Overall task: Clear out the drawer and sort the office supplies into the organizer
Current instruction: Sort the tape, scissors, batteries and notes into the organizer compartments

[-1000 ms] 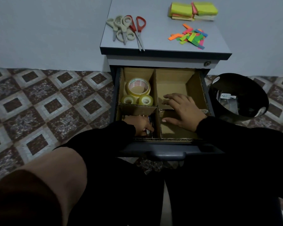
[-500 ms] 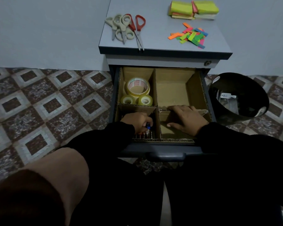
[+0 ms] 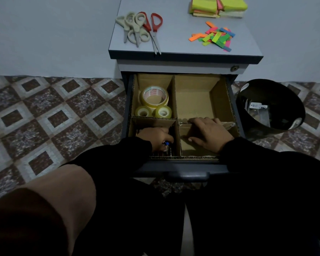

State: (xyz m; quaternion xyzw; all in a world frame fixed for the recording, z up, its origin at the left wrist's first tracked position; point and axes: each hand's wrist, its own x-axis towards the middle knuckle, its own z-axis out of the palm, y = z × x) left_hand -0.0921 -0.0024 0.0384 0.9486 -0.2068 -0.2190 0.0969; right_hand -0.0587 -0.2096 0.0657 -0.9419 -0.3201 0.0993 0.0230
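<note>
While reaching into near-left organizer compartment, left hand grips pens, long axis front-to-back, tips hidden; right hand rests flat, fingers spread, over right divider.

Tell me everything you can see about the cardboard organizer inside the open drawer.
The cardboard organizer is brown corrugated board, fitted inside the open drawer and split by upright dividers into four compartments. The far left one holds three tape rolls. The far right one looks empty. The left hand reaches into the near left compartment among pens. The right hand lies flat over the near right compartment, fingers on the crumpled cross divider.
</note>
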